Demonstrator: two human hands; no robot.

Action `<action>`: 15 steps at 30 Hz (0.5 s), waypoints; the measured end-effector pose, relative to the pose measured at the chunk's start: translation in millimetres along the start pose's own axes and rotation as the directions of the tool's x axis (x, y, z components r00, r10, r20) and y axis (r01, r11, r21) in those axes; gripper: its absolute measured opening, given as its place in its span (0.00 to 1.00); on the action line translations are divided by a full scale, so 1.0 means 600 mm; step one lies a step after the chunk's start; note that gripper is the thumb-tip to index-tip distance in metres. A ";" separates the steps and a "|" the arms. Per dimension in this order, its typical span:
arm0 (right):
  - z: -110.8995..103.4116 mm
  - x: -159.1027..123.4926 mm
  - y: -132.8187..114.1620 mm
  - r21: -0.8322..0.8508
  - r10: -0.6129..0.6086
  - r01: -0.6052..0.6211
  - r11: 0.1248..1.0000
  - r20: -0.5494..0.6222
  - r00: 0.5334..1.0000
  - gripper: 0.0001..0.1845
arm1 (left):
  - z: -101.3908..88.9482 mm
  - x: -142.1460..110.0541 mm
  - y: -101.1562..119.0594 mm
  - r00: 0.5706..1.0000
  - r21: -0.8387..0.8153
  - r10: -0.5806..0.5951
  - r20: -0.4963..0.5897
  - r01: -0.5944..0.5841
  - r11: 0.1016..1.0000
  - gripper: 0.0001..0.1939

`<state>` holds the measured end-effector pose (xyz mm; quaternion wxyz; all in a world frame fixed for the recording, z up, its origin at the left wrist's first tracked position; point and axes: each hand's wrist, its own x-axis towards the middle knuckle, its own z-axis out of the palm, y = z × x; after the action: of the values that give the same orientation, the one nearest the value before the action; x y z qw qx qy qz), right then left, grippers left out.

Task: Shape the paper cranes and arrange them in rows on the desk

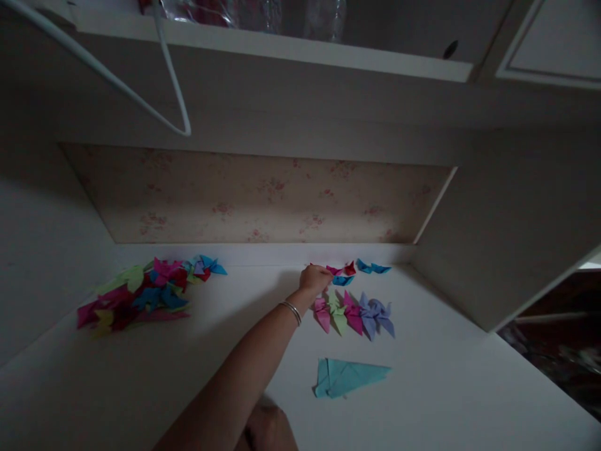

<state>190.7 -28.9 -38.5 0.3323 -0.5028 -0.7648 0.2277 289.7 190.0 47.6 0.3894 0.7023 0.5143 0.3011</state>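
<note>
My left hand (315,279) reaches to the back of the white surface, its fingers pinched together at a small pink folded paper piece (334,271). Beside that piece lie a red folded paper (350,268), a blue one (343,280) and further blue ones (373,267). Just in front is a row of pink, green, magenta and lavender origami figures (353,311). Nearer to me a flat teal folded paper (350,378) rests alone. My right hand (272,431) is curled at the bottom edge, partly behind my left forearm; whatever it might hold is hidden.
A heap of colourful origami (154,291) lies at the left. Above runs a shelf (282,47) with clear plastic things on it, and a white cable (173,94) hangs down. White panels (507,219) close the sides; floral wallpaper (272,200) covers the back.
</note>
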 end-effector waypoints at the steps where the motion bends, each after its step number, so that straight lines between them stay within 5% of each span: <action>1: 0.002 0.001 0.000 -0.031 0.018 -0.018 0.999 0.006 1.000 0.06 | 0.006 0.004 -0.001 1.000 0.018 -0.011 0.001 0.011 1.000 0.10; 15: -0.001 0.010 -0.001 -0.079 0.137 -0.127 0.989 0.133 0.982 0.06 | 0.024 0.013 -0.007 0.998 0.355 -0.001 -0.066 0.025 0.934 0.10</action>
<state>189.2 -23.6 -35.8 0.2450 -0.5468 -0.7584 0.2565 302.0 194.5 36.9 0.2410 0.7477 0.5772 0.2229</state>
